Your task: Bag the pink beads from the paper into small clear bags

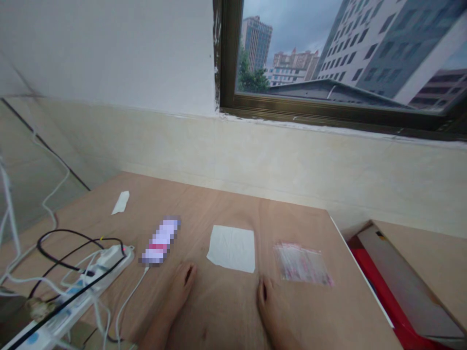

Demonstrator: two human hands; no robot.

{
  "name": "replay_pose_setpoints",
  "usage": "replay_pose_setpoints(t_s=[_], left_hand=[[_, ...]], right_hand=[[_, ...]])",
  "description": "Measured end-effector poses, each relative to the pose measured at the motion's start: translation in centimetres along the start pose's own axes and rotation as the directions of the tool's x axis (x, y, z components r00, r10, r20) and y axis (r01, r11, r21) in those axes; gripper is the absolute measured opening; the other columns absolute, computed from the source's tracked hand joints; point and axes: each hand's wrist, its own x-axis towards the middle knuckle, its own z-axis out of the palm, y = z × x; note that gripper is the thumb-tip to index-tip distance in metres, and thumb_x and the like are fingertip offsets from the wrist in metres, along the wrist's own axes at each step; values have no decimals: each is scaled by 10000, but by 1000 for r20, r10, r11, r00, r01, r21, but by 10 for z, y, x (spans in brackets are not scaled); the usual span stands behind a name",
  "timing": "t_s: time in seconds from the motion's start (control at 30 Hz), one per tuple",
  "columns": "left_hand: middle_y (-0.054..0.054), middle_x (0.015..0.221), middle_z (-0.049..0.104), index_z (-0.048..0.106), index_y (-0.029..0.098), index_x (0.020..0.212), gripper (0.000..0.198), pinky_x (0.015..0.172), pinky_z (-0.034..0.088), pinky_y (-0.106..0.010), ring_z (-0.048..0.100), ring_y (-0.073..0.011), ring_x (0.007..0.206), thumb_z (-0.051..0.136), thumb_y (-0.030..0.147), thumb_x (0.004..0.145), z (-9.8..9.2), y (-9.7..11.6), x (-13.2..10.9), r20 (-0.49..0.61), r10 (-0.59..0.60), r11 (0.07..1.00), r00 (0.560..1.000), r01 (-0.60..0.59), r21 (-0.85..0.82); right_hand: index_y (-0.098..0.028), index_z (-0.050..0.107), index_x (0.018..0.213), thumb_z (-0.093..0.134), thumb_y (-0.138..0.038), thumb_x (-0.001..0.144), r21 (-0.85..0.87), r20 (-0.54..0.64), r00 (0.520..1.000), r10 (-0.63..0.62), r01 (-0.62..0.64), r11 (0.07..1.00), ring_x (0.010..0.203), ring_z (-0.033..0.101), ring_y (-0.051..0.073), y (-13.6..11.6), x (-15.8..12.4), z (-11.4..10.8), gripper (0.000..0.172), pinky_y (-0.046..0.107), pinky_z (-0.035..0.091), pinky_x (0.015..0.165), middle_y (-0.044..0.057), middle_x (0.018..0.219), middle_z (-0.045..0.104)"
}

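Your left hand (179, 290) and right hand (268, 302) enter at bottom centre, and neither holds anything. Your fingers (184, 277) sit narrow and close together on both hands; only their ends show clearly, and the exact spread is hard to tell. The left hand is nearest a pixelated, unreadable object (160, 241) at centre left, and the right is just below a clear plastic bag (302, 264) with pink printing. A square white sheet (231, 249) lies between your hands, just above them.

All of these rest on a plywood tabletop (292, 228). A white paper scrap (120, 202) lies toward its far left corner. A white power strip (69, 294) sits at lower left, tangled with black cables (69, 245) and white cables (22, 277); one white cable (133, 296) runs up to the pixelated object.

A red-and-grey box (404, 287) stands beyond the table's right edge. The wall (109, 53) is white above a cream band (292, 155). A dark-framed window (328, 113) at upper right shows high-rise buildings (257, 43).
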Motion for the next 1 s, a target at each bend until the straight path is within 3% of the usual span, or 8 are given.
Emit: replay_pose_setpoints(t_s=[0.23,0.4,0.57,0.73,1.0], left_hand=[[-45,698,559,517,182,698,274,657,438,-321,521,-189,691,330,362,786,0,2,-2,-24,21,1000,999,-21,-19],[-50,718,575,532,175,698,258,668,440,-321,523,-186,703,353,346,772,0,4,-3,-52,15,999,999,-17,-31],[-42,709,577,524,181,691,253,672,445,-323,531,-188,708,349,345,775,-1,4,-2,-28,25,999,999,-26,-36],[-53,741,591,543,171,724,255,688,442,-321,539,-192,732,361,342,775,3,-4,-1,-42,35,999,998,-37,-29],[-47,738,596,544,178,734,271,680,442,-314,546,-193,724,357,369,778,4,-8,-1,-28,54,999,998,-54,-2]], right_hand=[[-169,590,759,267,-344,819,97,-32,999,-19,22,995,686,575,167,2,1,0,372,259,394,657,81,752,634],[-136,589,749,258,-385,813,197,-61,994,90,-76,978,653,577,173,2,3,3,419,253,406,604,97,726,634],[-135,583,703,275,-351,804,159,-46,987,154,-145,977,604,571,165,-6,6,-3,390,242,389,565,96,686,630],[-146,575,697,289,-321,805,139,-29,988,152,-147,979,628,566,161,-10,6,-11,352,236,377,576,82,685,622],[-150,551,660,268,-314,812,140,-71,991,114,-103,985,599,542,144,-7,6,-4,361,228,367,564,74,656,602]])
